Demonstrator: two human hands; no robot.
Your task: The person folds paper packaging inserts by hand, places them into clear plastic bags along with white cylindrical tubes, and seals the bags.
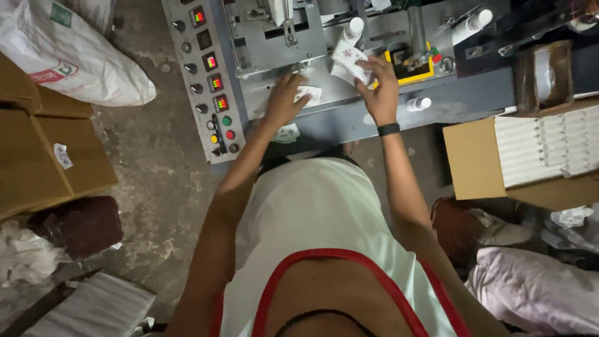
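Bare concrete floor [162, 168] is seen nearest, flanked by two cardboard boxes [43, 150]. Farther on, the grey machine tabletop [349, 100] is reached: one small printed sachet [310, 93] is pressed flat under the left hand [284, 100], fingers spread; one larger printed sachet [349, 61], long axis slanting up-left, is pinched in the right hand [379, 87].

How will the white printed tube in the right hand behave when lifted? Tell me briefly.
The white printed tube looks thin-walled and flat at its open end, so it probably flexes under a pinch. It seems empty, hence likely light. Its round capped end suggests it could roll if laid on the grey machine bed. The right hand holds it by the fingertips.
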